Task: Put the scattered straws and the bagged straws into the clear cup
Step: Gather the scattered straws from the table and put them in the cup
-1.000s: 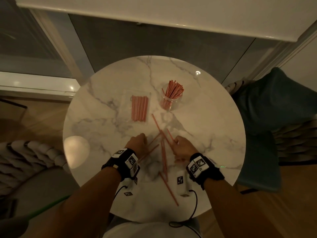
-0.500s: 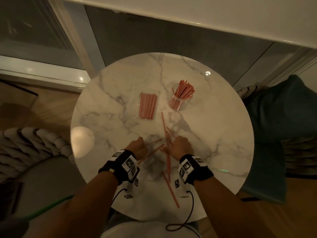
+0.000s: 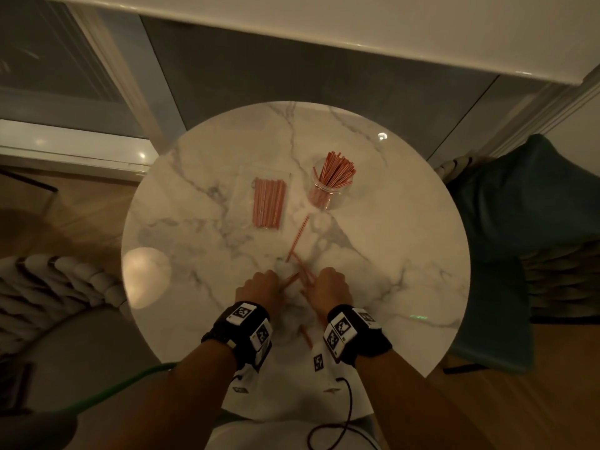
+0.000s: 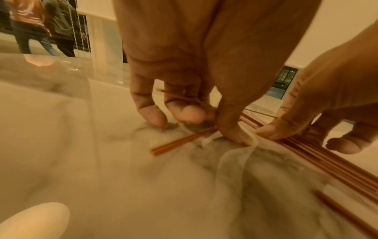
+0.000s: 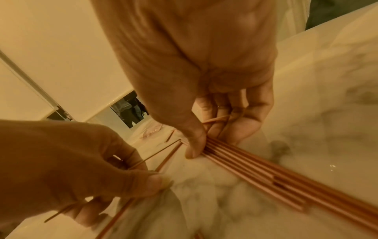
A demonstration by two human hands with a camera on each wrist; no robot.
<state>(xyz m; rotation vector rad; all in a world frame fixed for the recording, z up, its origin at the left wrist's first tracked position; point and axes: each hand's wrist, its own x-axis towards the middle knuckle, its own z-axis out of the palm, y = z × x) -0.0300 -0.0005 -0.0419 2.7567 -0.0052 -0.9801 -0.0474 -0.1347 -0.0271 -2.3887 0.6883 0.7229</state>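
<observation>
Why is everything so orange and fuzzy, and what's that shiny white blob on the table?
Head view: dim, warm room light; the blob is lamp glare on the glossy marble table. Left wrist view: the left hand and the tabletop are smeared and soft. Right wrist view: the straws blur toward the lens.

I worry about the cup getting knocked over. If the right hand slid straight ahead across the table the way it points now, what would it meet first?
Probably the lone straw lying just ahead of the right hand, then the clear cup beyond it, though depth is uncertain from the head view.
</observation>
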